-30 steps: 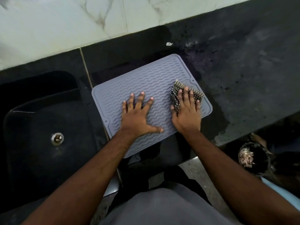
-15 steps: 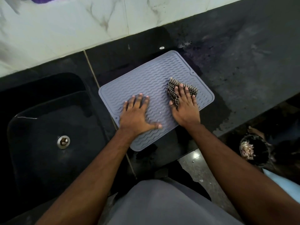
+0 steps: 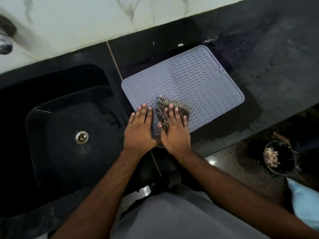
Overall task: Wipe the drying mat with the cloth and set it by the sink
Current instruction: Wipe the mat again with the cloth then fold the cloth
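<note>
A grey ribbed drying mat [image 3: 188, 80] lies flat on the black counter, just right of the sink [image 3: 69, 128]. My left hand [image 3: 139, 130] presses flat on the mat's near left corner, fingers together and extended. My right hand [image 3: 174, 130] lies right beside it, palm down on a checked black-and-white cloth [image 3: 165, 109] that sits bunched on the mat's near left part. Most of the cloth shows beyond and between my fingers. The two hands almost touch at the thumbs.
The black sink has a metal drain [image 3: 82, 138]. A metal tap [image 3: 5, 42] shows at the top left. White marble tiles [image 3: 103, 19] back the counter [image 3: 276, 66]. A dark bowl with scraps [image 3: 276, 157] sits on the floor at the right.
My right hand has slid the cloth leftward across the mat, from its right side to its near left part. My left hand shifted to the mat's left corner.
</note>
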Motion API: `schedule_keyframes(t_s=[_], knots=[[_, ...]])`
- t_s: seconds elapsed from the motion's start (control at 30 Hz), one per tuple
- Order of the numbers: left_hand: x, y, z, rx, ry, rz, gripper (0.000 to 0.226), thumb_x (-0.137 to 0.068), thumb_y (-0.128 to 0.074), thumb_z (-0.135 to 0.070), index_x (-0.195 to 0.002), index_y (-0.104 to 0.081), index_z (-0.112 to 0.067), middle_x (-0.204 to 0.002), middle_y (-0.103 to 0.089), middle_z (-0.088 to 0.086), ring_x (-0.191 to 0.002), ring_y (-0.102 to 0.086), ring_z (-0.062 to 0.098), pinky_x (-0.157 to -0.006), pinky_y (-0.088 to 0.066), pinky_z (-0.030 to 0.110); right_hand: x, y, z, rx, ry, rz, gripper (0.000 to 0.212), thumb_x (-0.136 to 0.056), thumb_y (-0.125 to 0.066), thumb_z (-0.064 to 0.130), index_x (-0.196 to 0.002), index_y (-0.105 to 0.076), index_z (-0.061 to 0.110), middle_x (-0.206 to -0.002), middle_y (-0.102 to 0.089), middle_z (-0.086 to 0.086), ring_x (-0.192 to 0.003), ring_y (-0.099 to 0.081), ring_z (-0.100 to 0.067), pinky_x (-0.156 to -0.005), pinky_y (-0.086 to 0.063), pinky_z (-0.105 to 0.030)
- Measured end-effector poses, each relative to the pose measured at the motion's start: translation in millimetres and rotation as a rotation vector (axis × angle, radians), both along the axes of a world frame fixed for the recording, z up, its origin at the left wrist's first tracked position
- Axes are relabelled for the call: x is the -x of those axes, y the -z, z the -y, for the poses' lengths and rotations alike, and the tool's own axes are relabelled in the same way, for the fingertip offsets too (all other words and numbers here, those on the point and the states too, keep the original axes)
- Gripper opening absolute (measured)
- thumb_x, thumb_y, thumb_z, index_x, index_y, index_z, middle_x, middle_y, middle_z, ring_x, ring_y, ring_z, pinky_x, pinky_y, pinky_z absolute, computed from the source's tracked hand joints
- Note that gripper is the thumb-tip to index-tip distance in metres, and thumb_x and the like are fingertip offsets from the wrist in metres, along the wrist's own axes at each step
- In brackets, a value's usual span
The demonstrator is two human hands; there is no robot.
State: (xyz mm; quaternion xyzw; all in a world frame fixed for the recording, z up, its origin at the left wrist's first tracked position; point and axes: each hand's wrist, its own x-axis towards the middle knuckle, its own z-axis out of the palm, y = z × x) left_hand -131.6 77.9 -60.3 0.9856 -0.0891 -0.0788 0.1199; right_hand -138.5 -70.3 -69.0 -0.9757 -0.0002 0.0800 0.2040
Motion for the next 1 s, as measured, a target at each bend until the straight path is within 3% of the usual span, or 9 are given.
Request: schedule_keyframes(t_s=[0.13, 0.27, 0.4, 0.53, 0.67, 0.77, 0.87, 0.93, 1.0], knots=[[-1, -4, -12, -0.032, 0.03, -0.016, 0.122, -0.067, -0.041, -0.088, -0.161, -0.023, -0.013, -0.17, -0.016, 0.007, -0.156, -0.017, 0.021, -0.127, -0.009, 0.044, -3, -17, 15, -0.046, -0.221, 0.099, 0.071, -0.092, -0.047, 0.036, -0.158, -0.025, 0.021, -0.167, -0.016, 0.004, -0.155, -0.01, -0.015, -0.125, -0.011, -0.044], [6, 1, -25, -0.01, 0.034, -0.104, 0.141, -0.056, -0.037, -0.102, -0.164, -0.004, -0.018, -0.171, 0.004, -0.003, -0.158, 0.001, 0.013, -0.126, 0.002, 0.044, -5, 1, 17, 0.104, -0.528, 0.093, 0.088, -0.079, -0.065, 0.034, -0.158, -0.027, 0.026, -0.166, -0.021, 0.006, -0.154, -0.016, -0.016, -0.122, -0.021, -0.042], [6, 2, -27, -0.032, 0.031, -0.122, 0.145, -0.059, -0.041, -0.103, -0.163, 0.004, -0.013, -0.17, 0.012, -0.001, -0.157, 0.008, 0.012, -0.125, 0.008, 0.043, -23, 4, 41, 0.084, -0.731, 0.097, 0.071, -0.084, -0.043, 0.036, -0.154, -0.038, 0.024, -0.162, -0.032, 0.005, -0.151, -0.026, -0.014, -0.119, -0.024, -0.038], [5, -2, -28, -0.037, 0.045, -0.15, 0.141, -0.061, -0.036, -0.104, -0.162, 0.013, -0.018, -0.169, 0.021, -0.002, -0.156, 0.015, 0.011, -0.125, 0.01, 0.046, -64, -6, 103, 0.145, -0.857, 0.075, 0.073, -0.081, -0.039, 0.01, -0.152, -0.041, 0.028, -0.161, -0.032, 0.01, -0.151, -0.023, -0.011, -0.122, -0.017, -0.035], [5, -6, -27, -0.021, 0.04, -0.176, 0.141, -0.06, -0.035, -0.104, -0.16, 0.018, -0.02, -0.167, 0.026, -0.004, -0.155, 0.018, 0.01, -0.126, 0.01, 0.046, -91, -14, 156, 0.19, -0.76, 0.038, 0.08, -0.074, -0.029, 0.014, -0.152, -0.042, 0.03, -0.161, -0.032, 0.014, -0.152, -0.021, -0.009, -0.124, -0.014, -0.037], [6, -9, -24, -0.012, 0.023, -0.179, 0.141, -0.061, -0.038, -0.103, -0.16, 0.02, -0.02, -0.167, 0.027, -0.004, -0.154, 0.019, 0.01, -0.126, 0.011, 0.045, -100, -22, 192, 0.269, -0.58, 0.064, 0.079, -0.075, -0.043, 0.006, -0.151, -0.044, 0.028, -0.159, -0.036, 0.009, -0.151, -0.023, -0.018, -0.122, -0.018, -0.043], [6, -11, -22, -0.007, 0.021, -0.183, 0.141, -0.062, -0.038, -0.102, -0.159, 0.022, -0.019, -0.166, 0.029, -0.004, -0.154, 0.02, 0.011, -0.125, 0.012, 0.044, -108, -34, 201, 0.302, -0.282, 0.089, 0.067, -0.08, -0.051, 0.001, -0.145, -0.051, 0.015, -0.153, -0.047, -0.008, -0.15, -0.028, -0.032, -0.121, -0.019, -0.045], [6, -13, -21, -0.012, 0.025, -0.188, 0.141, -0.064, -0.04, -0.101, -0.159, 0.023, -0.018, -0.166, 0.03, -0.002, -0.154, 0.021, 0.013, -0.125, 0.011, 0.044, -100, -42, 177, 0.147, -0.021, 0.148, 0.061, -0.083, -0.052, -0.002, -0.144, -0.05, 0.003, -0.151, -0.048, -0.019, -0.146, -0.034, -0.035, -0.121, -0.019, -0.039], [5, -15, -20, -0.019, 0.032, -0.198, 0.141, -0.064, -0.041, -0.1, -0.159, 0.023, -0.017, -0.166, 0.03, -0.002, -0.154, 0.021, 0.013, -0.126, 0.011, 0.045, -76, -46, 133, -0.113, 0.088, 0.166, 0.068, -0.085, -0.054, -0.006, -0.151, -0.041, 0.004, -0.155, -0.042, -0.016, -0.144, -0.037, -0.025, -0.119, -0.022, -0.032]])
